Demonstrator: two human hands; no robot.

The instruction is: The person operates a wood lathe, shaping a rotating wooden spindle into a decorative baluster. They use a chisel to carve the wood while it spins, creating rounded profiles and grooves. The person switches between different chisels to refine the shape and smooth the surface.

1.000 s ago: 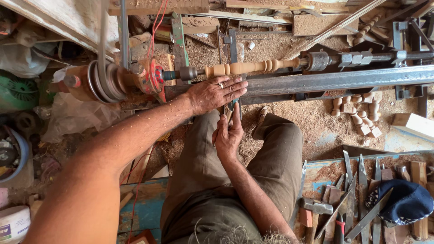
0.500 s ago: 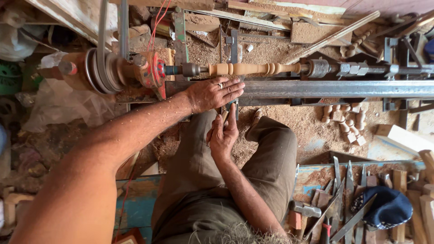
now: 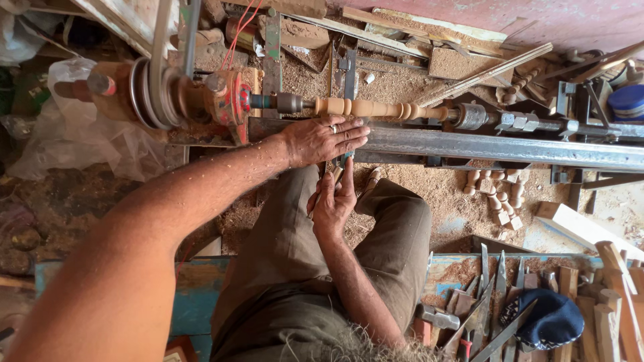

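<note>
A pale turned wooden spindle (image 3: pixel 382 108) sits between the centres of a wood lathe. My left hand (image 3: pixel 323 139) lies flat, fingers together, on the steel tool rest bar (image 3: pixel 483 144) just below the spindle's left end, over the blade of a turning tool. My right hand (image 3: pixel 334 198) is below it, curled around the wooden handle of that turning tool (image 3: pixel 320 193). The tool's tip is hidden under my left hand.
Pulley wheels and a belt (image 3: pixel 157 90) sit at the lathe's left end. Small turned wooden pieces (image 3: pixel 496 194) lie in the sawdust below the bar. Several chisels (image 3: pixel 493 295), a hammer (image 3: pixel 436 316) and a dark cap (image 3: pixel 547 318) lie at lower right.
The view has shifted a little; both hands stay in the same pose on the bar and the tool.
</note>
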